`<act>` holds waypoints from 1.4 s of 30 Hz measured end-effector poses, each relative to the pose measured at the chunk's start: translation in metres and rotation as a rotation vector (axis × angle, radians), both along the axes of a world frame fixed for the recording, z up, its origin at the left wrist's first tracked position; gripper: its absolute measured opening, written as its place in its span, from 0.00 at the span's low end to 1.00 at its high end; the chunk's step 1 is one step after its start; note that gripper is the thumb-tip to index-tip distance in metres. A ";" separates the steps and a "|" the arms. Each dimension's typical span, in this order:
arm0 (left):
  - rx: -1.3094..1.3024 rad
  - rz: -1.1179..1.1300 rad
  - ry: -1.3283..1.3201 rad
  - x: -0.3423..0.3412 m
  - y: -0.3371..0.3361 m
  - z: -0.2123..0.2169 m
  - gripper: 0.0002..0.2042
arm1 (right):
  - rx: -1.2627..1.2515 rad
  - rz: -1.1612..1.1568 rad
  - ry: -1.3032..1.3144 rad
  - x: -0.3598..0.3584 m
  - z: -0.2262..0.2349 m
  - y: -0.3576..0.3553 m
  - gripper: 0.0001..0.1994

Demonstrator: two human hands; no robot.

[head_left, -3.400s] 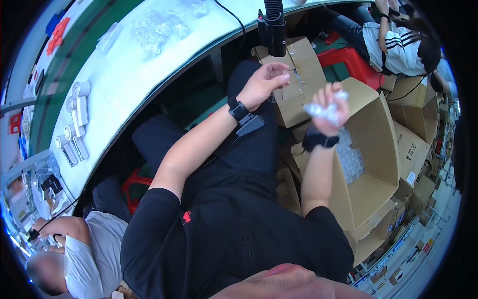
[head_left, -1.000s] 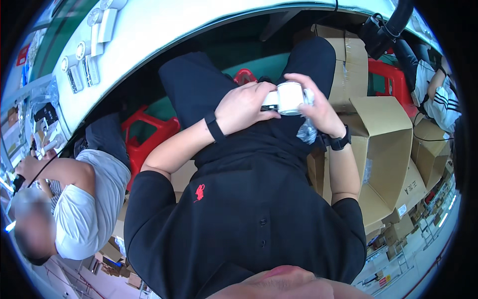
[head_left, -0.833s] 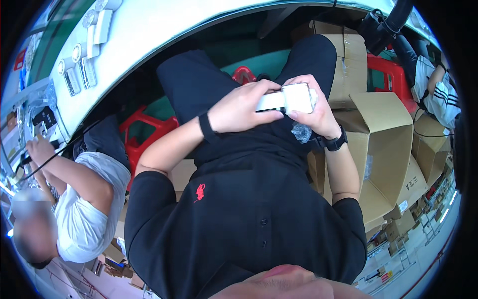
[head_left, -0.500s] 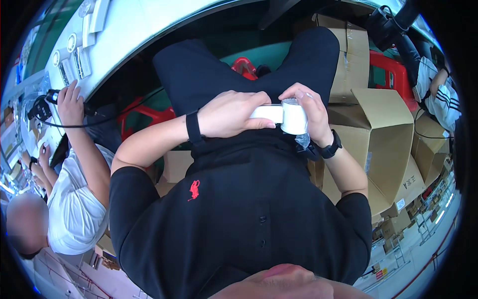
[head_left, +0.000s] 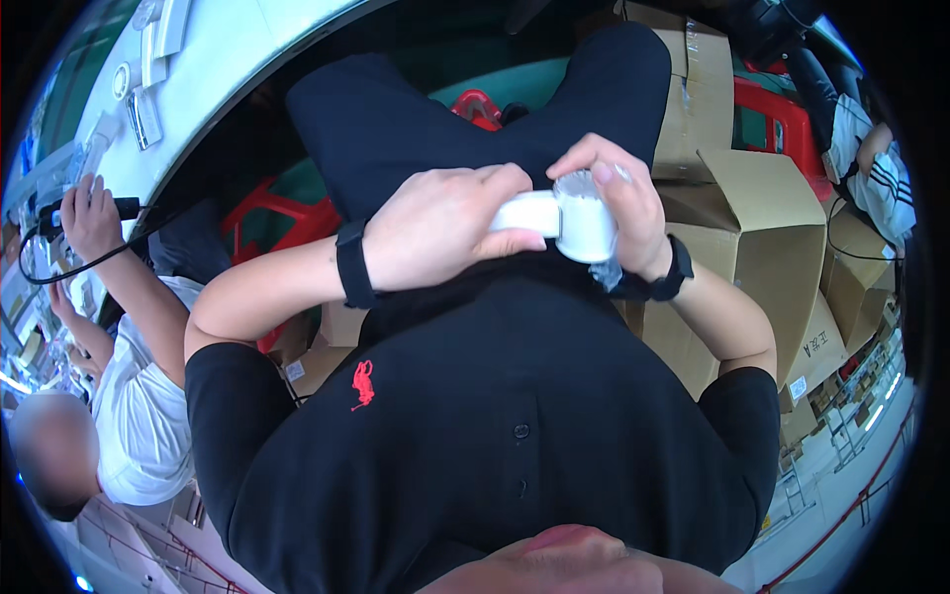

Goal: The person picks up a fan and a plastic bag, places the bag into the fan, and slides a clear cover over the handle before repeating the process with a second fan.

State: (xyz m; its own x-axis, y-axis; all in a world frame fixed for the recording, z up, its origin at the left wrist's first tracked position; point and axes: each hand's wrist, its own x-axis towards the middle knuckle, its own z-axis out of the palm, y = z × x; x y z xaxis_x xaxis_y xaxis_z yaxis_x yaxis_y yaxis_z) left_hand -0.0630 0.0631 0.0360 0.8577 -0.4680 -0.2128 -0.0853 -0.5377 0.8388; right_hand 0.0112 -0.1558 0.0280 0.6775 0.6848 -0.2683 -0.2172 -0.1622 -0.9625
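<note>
In front of my belt I hold a white device with a flat handle and a drum-shaped head (head_left: 586,230); its exact kind is unclear. My left hand (head_left: 442,220) is closed round the handle, thumb along its near side. The fingers of my right hand (head_left: 629,203) curl over the far and right sides of the head. A scrap of clear plastic film (head_left: 607,273) hangs from the head's lower edge. What my palms cover is hidden.
Open cardboard boxes (head_left: 767,252) stand at my right, by a red stool (head_left: 777,124). A white table (head_left: 233,69) at the far left bears white parts and a clear packet (head_left: 144,119). A co-worker (head_left: 148,396) at my left holds a black device (head_left: 124,208) with a cable.
Both my hands have risen slightly with the white device, which is tilted a little more. The co-worker's hand with the black device has moved left and down.
</note>
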 end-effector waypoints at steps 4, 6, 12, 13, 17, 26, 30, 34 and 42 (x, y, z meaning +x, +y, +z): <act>-0.383 0.112 0.496 -0.001 0.010 -0.020 0.21 | -0.058 0.088 0.325 0.023 -0.026 0.004 0.22; -0.561 0.170 0.768 -0.005 0.019 -0.022 0.23 | -0.027 0.091 0.369 0.023 -0.028 0.003 0.22; -0.997 0.198 1.065 -0.012 0.029 -0.019 0.28 | 0.060 0.065 0.564 0.020 -0.032 -0.007 0.22; -1.003 0.172 1.056 -0.012 0.029 -0.019 0.29 | 0.062 0.071 0.567 0.020 -0.031 -0.007 0.22; -1.002 0.149 1.032 -0.011 0.030 -0.015 0.28 | 0.045 0.106 0.483 0.025 -0.024 -0.006 0.24; -0.963 0.106 0.963 -0.006 0.027 -0.005 0.28 | 0.052 0.147 0.336 0.032 -0.013 -0.009 0.27; -0.947 0.086 0.939 -0.004 0.028 -0.003 0.28 | 0.072 0.172 0.373 0.034 -0.012 -0.011 0.30; -0.954 0.048 0.900 -0.007 0.029 -0.005 0.28 | 0.091 0.193 0.391 0.032 -0.007 -0.011 0.32; -0.977 -0.003 1.022 -0.010 0.031 0.000 0.30 | -0.035 0.384 0.353 0.042 0.015 -0.019 0.32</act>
State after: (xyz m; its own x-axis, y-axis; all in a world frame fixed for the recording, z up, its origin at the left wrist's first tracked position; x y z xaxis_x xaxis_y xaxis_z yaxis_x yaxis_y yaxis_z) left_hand -0.0731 0.0944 0.0364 0.5235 -0.7879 -0.3244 0.7779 0.2865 0.5593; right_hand 0.0534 -0.1745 0.0428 0.2430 0.8530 -0.4618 -0.4461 -0.3245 -0.8341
